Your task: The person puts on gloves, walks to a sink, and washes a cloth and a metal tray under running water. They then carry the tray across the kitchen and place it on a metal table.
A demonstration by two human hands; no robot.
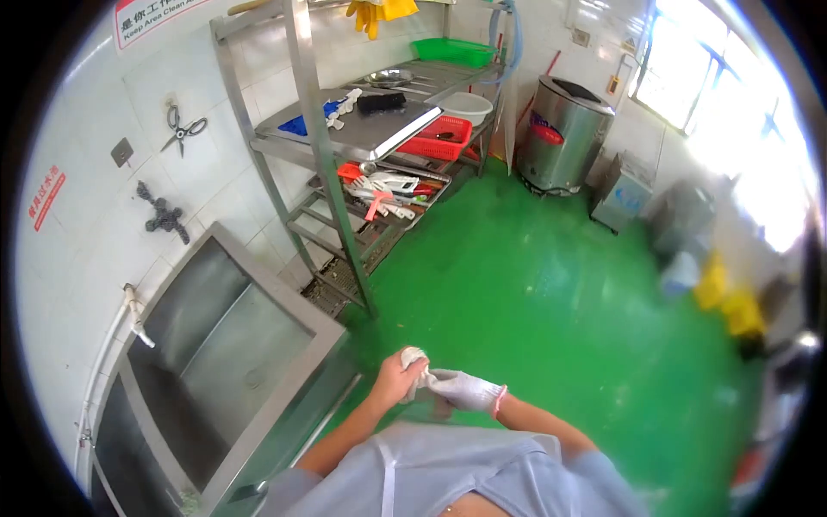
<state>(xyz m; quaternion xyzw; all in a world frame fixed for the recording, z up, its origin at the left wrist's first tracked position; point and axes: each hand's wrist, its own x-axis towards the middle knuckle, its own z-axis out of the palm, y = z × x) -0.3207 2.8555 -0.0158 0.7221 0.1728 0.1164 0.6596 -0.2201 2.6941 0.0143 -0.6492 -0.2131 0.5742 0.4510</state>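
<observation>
My left hand [394, 379] is bare and closed around a bunched white glove [413, 355], with folds of fabric sticking out above and below the fingers. On my right hand [469, 390] is a white knit glove with a pink cuff edge. Its fingertips meet the bunched glove, pinching the fabric beside my left hand. Both hands are in front of my grey-blue apron [431, 461], over the green floor. The fingers of my right hand are partly hidden.
A steel sink [323, 332] stands left, with a tap [138, 320] on the wall. Ahead is a steel rack [332, 202] bearing gloves, utensils, a red basket [457, 129] and a green tray [452, 52]. A steel drum-shaped machine [564, 138] stands at the back.
</observation>
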